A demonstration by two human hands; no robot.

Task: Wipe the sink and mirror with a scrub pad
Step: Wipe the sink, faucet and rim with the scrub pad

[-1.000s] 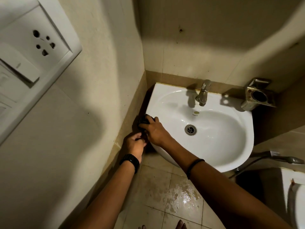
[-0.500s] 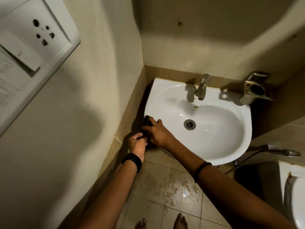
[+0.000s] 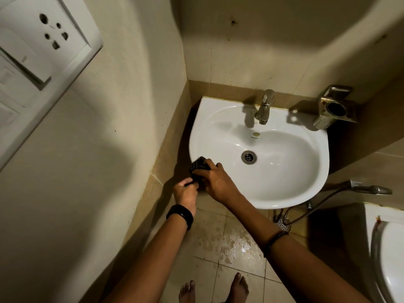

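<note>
A white wall-hung sink [image 3: 306, 176] fills the corner, with a steel tap [image 3: 265, 108] at its back and a drain [image 3: 248, 157] in the bowl. A dark scrub pad [image 3: 197, 166] lies against the sink's front-left rim. My right hand [image 3: 215, 182] presses on the pad from above with its fingers curled over it. My left hand [image 3: 185, 192], a black watch on its wrist, pinches the pad's lower edge just below the rim. No mirror is in view.
A steel holder [image 3: 333, 108] is fixed to the wall right of the tap. A hand sprayer [image 3: 369, 189] and its hose hang under the sink's right side. A toilet [image 3: 391, 259] stands at the right edge. The floor tiles [image 3: 238, 246] are wet. A switch plate [image 3: 39, 51] is on the left wall.
The view has tilted down and back, so the sink sits lower in frame and my feet show. Both hands stay on the pad at the sink's left rim.
</note>
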